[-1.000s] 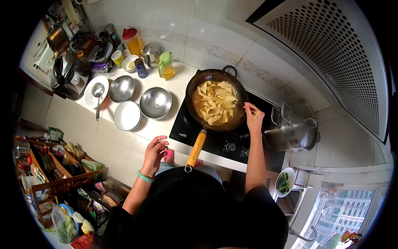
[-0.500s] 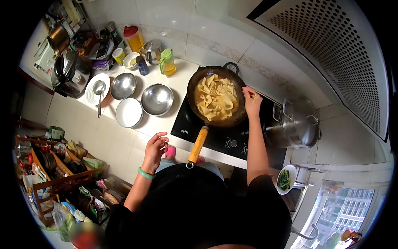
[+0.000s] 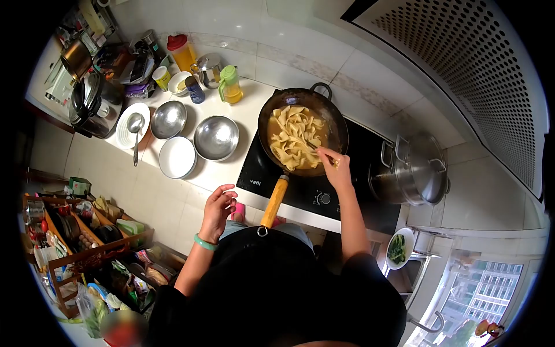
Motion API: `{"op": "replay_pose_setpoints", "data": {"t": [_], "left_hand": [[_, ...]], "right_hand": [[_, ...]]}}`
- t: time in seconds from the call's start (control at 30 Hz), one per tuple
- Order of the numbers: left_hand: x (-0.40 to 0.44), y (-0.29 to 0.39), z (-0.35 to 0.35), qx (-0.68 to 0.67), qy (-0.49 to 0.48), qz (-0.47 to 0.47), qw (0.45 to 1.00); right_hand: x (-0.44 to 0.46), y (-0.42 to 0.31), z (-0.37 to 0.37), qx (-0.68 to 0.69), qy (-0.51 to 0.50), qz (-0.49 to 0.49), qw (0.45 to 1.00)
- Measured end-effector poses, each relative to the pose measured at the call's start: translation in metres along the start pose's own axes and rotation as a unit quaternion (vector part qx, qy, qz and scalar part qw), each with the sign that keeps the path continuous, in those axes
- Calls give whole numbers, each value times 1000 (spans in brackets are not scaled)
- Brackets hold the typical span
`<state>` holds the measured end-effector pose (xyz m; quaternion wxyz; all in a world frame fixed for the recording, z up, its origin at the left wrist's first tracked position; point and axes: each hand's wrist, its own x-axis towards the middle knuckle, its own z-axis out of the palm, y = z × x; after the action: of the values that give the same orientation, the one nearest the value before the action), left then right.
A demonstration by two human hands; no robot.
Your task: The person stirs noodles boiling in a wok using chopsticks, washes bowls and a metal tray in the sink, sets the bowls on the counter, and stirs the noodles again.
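Note:
Wide flat noodles (image 3: pixel 293 136) lie in brown broth inside a dark wok (image 3: pixel 338 124) on the black cooktop (image 3: pixel 254 168). The wok's wooden handle (image 3: pixel 274 202) points toward my body. Over the wok's near right rim, my right hand (image 3: pixel 335 166) is closed around thin dark chopsticks (image 3: pixel 313 145), whose far ends are among the noodles. My left hand (image 3: pixel 218 209) hovers in front of the counter edge, left of the handle. Its fingers are loosely bent and apart, with nothing in them.
Two steel bowls (image 3: pixel 217 137) (image 3: pixel 169 120), a white bowl (image 3: pixel 177 157) and a plate with a spoon (image 3: pixel 136 123) stand left of the cooktop. An oil jug (image 3: pixel 230 87) is behind them. A steel pot (image 3: pixel 413 173) stands right; greens fill a bowl (image 3: pixel 398 249) nearby.
My right hand has moved left and nearer to me, from the wok's right edge to over its near side. The noodles have shifted and spread, showing more broth. My left hand stays put.

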<state>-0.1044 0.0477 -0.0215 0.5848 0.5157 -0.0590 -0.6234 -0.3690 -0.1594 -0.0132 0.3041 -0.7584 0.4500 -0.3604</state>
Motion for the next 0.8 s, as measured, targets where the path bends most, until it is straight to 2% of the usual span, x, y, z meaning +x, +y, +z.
{"op": "replay_pose_setpoints", "data": {"t": [0.07, 0.1, 0.17, 0.2, 0.3, 0.47, 0.63, 0.73, 0.77, 0.8], "left_hand": [[0, 0, 3, 5, 0, -2, 1000], [-1, 0, 3, 10, -1, -3, 1000], [0, 0, 3, 11, 1, -5, 1000], [0, -1, 3, 10, 3, -6, 1000], [-3, -1, 4, 5, 8, -10, 1000], [-4, -6, 1, 6, 8, -6, 1000], [-5, -4, 1, -1, 5, 6, 1000], [-2, -5, -1, -8, 10, 5, 1000], [-3, -5, 0, -9, 13, 4, 1000], [-2, -4, 1, -10, 15, 3, 1000]], "right_hand": [[1, -1, -13, 53, -24, 100, 993], [2, 16, -14, 104, -12, 110, 988], [9, 7, -24, 178, 42, 193, 964], [9, 9, -28, 170, 58, 200, 963], [4, 28, -25, 98, 77, 153, 980], [-1, 18, -10, 139, 56, 168, 974], [-1, -18, -35, 167, 61, 151, 972], [-2, -21, -37, 153, -50, 133, 978], [-3, -17, -32, 153, -49, 137, 977], [-2, -9, -25, 99, -88, 110, 985]]}}
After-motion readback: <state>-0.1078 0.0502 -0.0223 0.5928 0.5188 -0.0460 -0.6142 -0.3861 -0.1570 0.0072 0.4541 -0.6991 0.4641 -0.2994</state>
